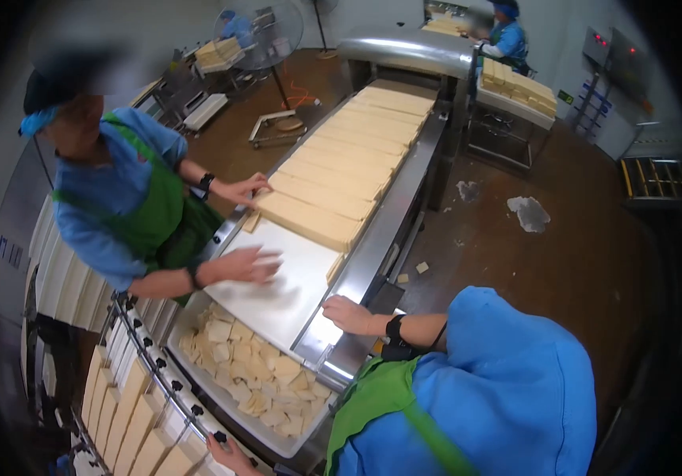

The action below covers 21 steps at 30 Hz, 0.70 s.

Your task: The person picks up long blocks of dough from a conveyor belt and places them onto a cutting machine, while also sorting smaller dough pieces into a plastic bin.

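Observation:
My right hand rests on the metal side edge of the conveyor, fingers curled together; anything inside them is hidden. Just above it, a short stack of pale sheets stands at the edge of the white bed. Further up the bed lie close rows of pale, thin square sheets, packed on edge. Low in the view and partly cut off, my left hand is at the curved guide rail beside a black knob, its visible fingers stretched out.
A co-worker's hand touches the front row; the other hand, blurred, hovers over the bed. Below stands a white tub of loose pieces. Long stacks fill the lower line. Scraps lie on the floor.

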Each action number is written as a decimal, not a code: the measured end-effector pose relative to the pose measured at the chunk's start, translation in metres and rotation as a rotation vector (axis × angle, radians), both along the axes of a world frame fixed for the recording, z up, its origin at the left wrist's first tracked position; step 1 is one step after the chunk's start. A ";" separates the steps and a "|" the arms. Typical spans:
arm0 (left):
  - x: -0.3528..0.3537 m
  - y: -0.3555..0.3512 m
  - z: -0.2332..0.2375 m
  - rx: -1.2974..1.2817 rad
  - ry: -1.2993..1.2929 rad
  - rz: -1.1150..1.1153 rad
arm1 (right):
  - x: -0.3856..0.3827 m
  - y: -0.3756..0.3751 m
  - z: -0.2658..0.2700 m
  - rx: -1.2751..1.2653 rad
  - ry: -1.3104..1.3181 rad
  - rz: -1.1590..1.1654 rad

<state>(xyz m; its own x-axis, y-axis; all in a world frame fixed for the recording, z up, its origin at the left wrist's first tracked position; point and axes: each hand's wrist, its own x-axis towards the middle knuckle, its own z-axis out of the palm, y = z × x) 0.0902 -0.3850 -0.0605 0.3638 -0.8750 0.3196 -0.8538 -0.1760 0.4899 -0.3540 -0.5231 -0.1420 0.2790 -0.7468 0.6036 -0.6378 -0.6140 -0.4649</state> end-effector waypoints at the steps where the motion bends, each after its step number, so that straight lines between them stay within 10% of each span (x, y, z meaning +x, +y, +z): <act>1: -0.008 0.000 0.008 0.013 0.009 0.006 | 0.000 0.001 0.001 0.007 -0.005 0.001; 21: -0.015 -0.001 0.017 0.011 0.003 0.014 | -0.001 0.002 0.007 0.026 -0.053 -0.027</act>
